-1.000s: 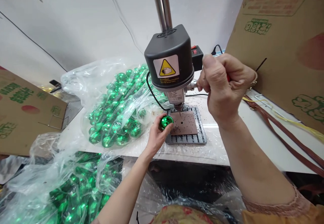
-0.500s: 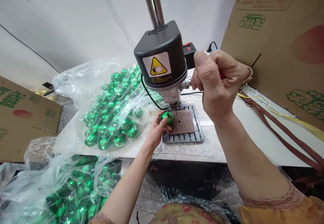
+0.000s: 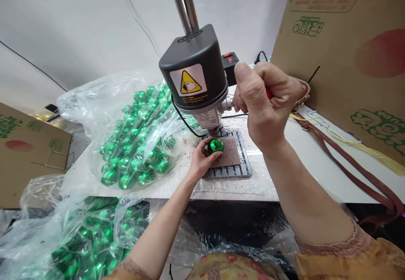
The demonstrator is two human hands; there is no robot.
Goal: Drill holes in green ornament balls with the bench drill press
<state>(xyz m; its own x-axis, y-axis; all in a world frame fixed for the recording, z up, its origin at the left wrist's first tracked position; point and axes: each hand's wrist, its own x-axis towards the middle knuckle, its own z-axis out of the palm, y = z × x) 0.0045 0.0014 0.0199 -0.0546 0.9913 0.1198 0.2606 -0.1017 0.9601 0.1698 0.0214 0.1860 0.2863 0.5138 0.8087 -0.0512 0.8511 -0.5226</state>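
A shiny green faceted ball [image 3: 216,145] sits under the chuck of a small black drill press [image 3: 193,66]. The thumb and fingers of my left hand [image 3: 202,157] grip the ball from its left side. Beneath it is a brown board [image 3: 232,155] with dark crumbs on it, lying on the slotted grey base [image 3: 245,170]. My right hand [image 3: 265,102] is closed round the drill press's feed handle, and only a bit of red shows between the fingers. Chuck and ball look very close; whether a bit touches the ball I cannot tell.
Left of the press, a clear plastic bag [image 3: 79,98] holds many green balls [image 3: 136,157]. Another bag of green balls [image 3: 91,242] lies below the table edge. Cardboard boxes [image 3: 341,52] stand at right and left. A brown strap [image 3: 354,170] crosses the white table [image 3: 319,166] at right.
My left hand has moved the ball right, from beside the drill's axis to beneath the chuck. My right hand keeps its grip on the handle. The whole view has shifted slightly.
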